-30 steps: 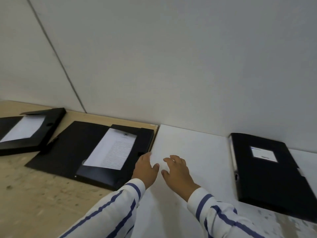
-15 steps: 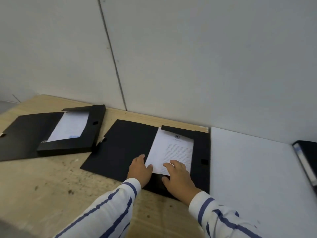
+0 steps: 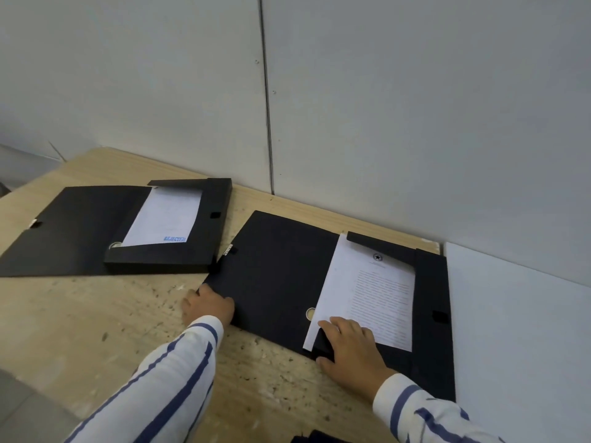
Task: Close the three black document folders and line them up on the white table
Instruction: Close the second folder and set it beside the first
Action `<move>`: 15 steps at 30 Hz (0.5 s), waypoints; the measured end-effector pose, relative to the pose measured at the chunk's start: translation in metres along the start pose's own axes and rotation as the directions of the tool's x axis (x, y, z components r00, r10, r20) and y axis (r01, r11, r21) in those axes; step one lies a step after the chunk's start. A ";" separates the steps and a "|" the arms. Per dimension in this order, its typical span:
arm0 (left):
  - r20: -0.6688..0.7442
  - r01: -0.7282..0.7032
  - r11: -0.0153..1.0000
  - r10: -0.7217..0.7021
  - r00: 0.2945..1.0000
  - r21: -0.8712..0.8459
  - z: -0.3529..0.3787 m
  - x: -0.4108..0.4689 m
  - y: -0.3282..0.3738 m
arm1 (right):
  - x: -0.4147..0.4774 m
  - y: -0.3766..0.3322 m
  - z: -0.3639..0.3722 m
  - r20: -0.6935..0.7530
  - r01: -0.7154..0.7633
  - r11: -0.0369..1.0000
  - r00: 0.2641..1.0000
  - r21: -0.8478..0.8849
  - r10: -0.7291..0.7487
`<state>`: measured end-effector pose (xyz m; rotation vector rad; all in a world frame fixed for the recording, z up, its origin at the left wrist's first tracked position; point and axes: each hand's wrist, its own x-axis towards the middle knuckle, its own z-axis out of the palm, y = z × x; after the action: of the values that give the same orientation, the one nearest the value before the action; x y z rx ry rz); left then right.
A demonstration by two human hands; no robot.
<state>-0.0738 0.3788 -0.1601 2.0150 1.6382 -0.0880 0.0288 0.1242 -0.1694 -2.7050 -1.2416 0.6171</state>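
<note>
The left hand grasps the near left corner of the open cover of the nearer folder; the right hand lies flat, released, on the near edge of its box half, fingertips on the printed sheet. This folder lies open on the wooden table, long axis running near to far, tilted slightly left, its right edge just beside the white table. A second open folder lies far left, holding a sheet stamped in blue
</note>
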 end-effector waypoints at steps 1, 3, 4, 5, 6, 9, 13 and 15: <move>-0.014 0.018 1.000 -0.018 1.000 0.012 -0.001 0.003 -0.001 | 0.001 0.000 0.001 0.000 -0.001 1.000 1.000 0.000 0.001; -0.045 0.016 0.999 -0.014 0.999 0.041 -0.001 0.006 -0.001 | 0.001 0.001 0.002 -0.003 -0.005 1.000 1.000 0.005 0.005; -0.057 0.011 0.998 -0.007 0.998 0.059 -0.001 0.006 0.000 | 0.001 0.001 0.003 -0.004 -0.005 1.000 1.000 0.005 0.005; -0.065 0.008 0.997 -0.003 0.998 0.079 -0.002 0.006 0.001 | 0.001 0.001 0.003 -0.004 -0.004 1.000 1.000 0.004 0.004; -0.070 0.012 0.995 -0.005 0.998 0.095 -0.003 0.007 0.002 | 0.001 0.001 0.003 -0.006 -0.003 1.000 1.000 0.003 0.003; -0.072 0.038 0.994 -0.030 0.997 0.106 -0.008 0.014 0.002 | 0.003 0.001 0.003 -0.013 -0.003 1.000 1.000 0.014 0.004; -0.063 0.040 0.994 -0.034 0.997 0.099 -0.017 0.020 0.001 | 0.004 0.001 0.002 -0.014 0.001 0.999 1.000 0.044 0.000; -0.078 0.023 0.999 -0.020 0.997 0.038 -0.024 0.019 0.003 | 0.003 0.001 0.001 -0.019 0.006 0.999 1.000 0.052 -0.005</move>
<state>-0.0729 0.4063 -0.1463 2.0535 1.7192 -0.0499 0.0308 0.1258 -0.1720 -2.6576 -1.2108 0.6136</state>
